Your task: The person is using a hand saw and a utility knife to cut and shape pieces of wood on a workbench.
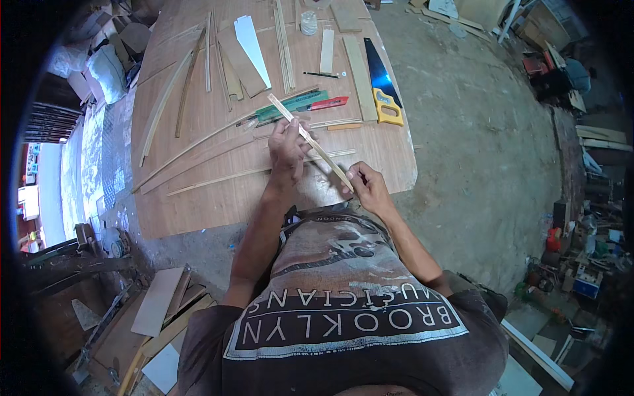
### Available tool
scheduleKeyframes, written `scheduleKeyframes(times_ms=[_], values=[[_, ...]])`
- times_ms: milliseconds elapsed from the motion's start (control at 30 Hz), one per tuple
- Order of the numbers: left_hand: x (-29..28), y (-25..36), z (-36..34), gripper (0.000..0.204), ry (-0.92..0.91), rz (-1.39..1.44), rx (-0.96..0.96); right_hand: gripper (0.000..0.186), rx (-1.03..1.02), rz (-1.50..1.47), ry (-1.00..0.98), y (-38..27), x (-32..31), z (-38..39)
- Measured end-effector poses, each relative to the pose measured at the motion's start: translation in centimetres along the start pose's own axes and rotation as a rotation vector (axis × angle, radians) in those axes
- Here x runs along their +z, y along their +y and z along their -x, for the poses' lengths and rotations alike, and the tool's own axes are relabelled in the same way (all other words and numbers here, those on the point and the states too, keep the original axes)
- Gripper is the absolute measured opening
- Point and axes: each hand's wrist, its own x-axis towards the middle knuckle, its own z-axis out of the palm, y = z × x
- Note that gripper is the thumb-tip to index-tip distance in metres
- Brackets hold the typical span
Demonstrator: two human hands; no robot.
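A narrow wooden strip (322,154) slants across in front of me, raised over the near part of the table. My left hand (288,146) is closed around its upper part, fingers and thumb wrapped on it. At its lower end, near the table's front edge, my right hand (368,187) pinches the strip between thumb and fingers. Just beyond my left hand lie a red utility knife (329,103) and a green flat piece (290,107) whose kind I cannot make out. More thin wooden strips (224,178) lie left of my hands.
The wooden table (178,214) carries a handsaw with yellow handle (388,109) at its right edge, a pencil (321,74), a clear jar (308,23), a white strip (251,49) and several boards. Wood scraps (158,300) lie on the floor at lower left.
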Motion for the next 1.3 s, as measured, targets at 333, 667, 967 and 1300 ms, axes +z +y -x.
scheduleKeyframes(times_ms=[333,667,967,1300], values=[[-1.6,-3.2,-1.2,0.009,-0.033,0.287,0.001,0.024,-0.099,0.4,0.211,3.6,-2.5,-0.6],[-1.9,-4.9,-0.7,0.02,0.031,0.193,0.065,0.018,-0.142,0.281,0.219,1.6,1.5,2.4],[-4.3,-5.1,0.7,0.035,0.165,0.143,-0.097,0.024,0.167,0.094,-0.125,3.4,0.1,2.9],[-8.3,-6.9,2.0,0.043,0.347,0.31,-0.057,0.021,-0.082,0.32,-0.321,4.5,-2.0,0.2]])
